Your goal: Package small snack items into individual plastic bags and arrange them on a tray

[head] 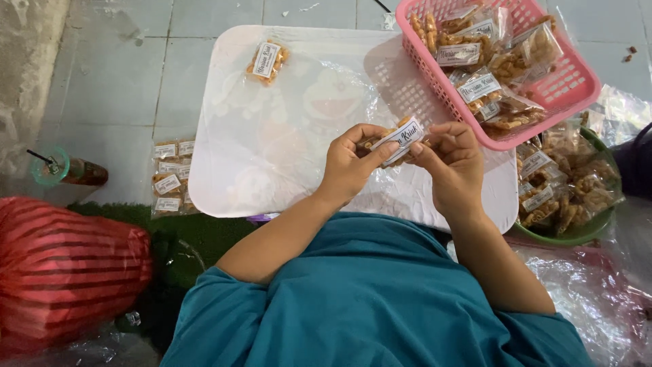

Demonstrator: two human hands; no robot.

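1. Two hands grip one small snack packet [396, 141] with a white label: left hand [350, 163] and right hand [449, 160] pinch its opposite ends, fingers closed on it.
2. Packet position: above the near edge of the white tray [224, 170].
3. Beyond the packet, a second packet [266, 61] lies on the tray's far side.
4. Overlapping the tray's far right corner: a pink basket [577, 88] of packets.

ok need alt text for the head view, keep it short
Seen from above, a person's left hand and right hand hold a small labelled snack packet over a white tray. A pink basket and a green bowl of similar packets sit to the right.
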